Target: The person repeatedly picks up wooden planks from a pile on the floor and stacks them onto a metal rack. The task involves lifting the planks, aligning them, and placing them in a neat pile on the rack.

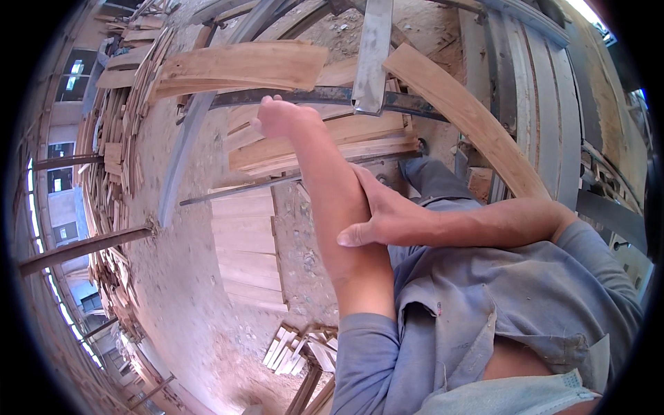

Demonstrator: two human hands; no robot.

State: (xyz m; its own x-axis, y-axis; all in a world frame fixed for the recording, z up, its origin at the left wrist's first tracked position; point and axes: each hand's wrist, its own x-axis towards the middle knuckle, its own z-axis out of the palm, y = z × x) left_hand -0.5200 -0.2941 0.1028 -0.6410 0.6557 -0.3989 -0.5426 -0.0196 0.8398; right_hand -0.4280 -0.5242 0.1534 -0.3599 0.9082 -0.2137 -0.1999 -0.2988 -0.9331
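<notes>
My left arm reaches forward, and my left hand (282, 117) is at its far end with the fingers curled in; I see nothing in them. Just beyond that hand is a wide wooden board (242, 67), resting across a dark metal rail (328, 95). My right hand (379, 213) is wrapped around my left forearm (337, 194) near the elbow, its thumb lying across the skin. Another long board (470, 117) slants down at the right, close to my right arm. Between the two boards a grey metal bar (372, 62) points toward me.
Stacked planks (339, 135) lie below the rail. A thin metal rod (242, 189) crosses above a row of boards (245, 249) on the dusty floor. Long wood piles (114, 145) line the left side. Grey machine rails (543, 104) stand at right; small wood pieces (285, 351) lie near the bottom.
</notes>
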